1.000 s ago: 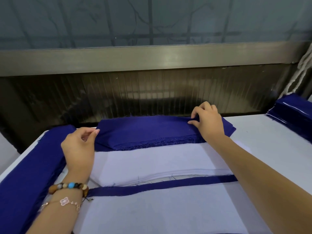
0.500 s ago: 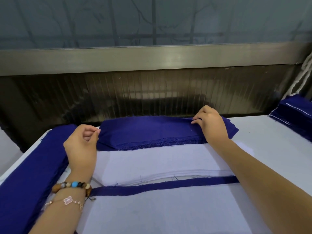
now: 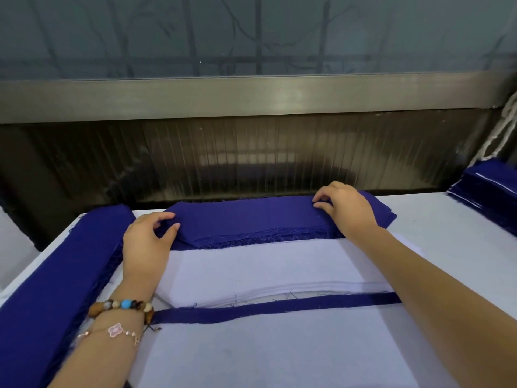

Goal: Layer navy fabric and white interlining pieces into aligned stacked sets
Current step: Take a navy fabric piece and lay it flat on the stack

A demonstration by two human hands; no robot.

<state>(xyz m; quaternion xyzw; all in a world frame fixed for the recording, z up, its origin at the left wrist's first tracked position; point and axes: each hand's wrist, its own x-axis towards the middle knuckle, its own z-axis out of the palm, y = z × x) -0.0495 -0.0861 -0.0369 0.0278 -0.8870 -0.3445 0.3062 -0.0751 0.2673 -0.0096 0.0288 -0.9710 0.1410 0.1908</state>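
Note:
A thick stack of navy fabric pieces (image 3: 251,217) lies across the far side of the table. My left hand (image 3: 148,242) sits at the stack's left end, thumb and fingers pinching the edge of the top navy piece. My right hand (image 3: 347,208) rests on the right end, fingertips gripping the same top layer. In front of the stack lies a pile of white interlining pieces (image 3: 265,270). Closer to me, a white piece (image 3: 265,348) covers a navy piece whose far edge (image 3: 279,306) shows as a strip.
A long navy stack (image 3: 50,289) runs along the table's left side. Another navy pile with white layers (image 3: 492,191) sits at the far right. Behind the white table (image 3: 447,228) rises a dark ribbed panel and a metal rail. White cord hangs at the upper right.
My left hand has moved right onto the stack's left end and taken hold of the top layer's edge. My right hand stays on the right end, fingers shifted slightly.

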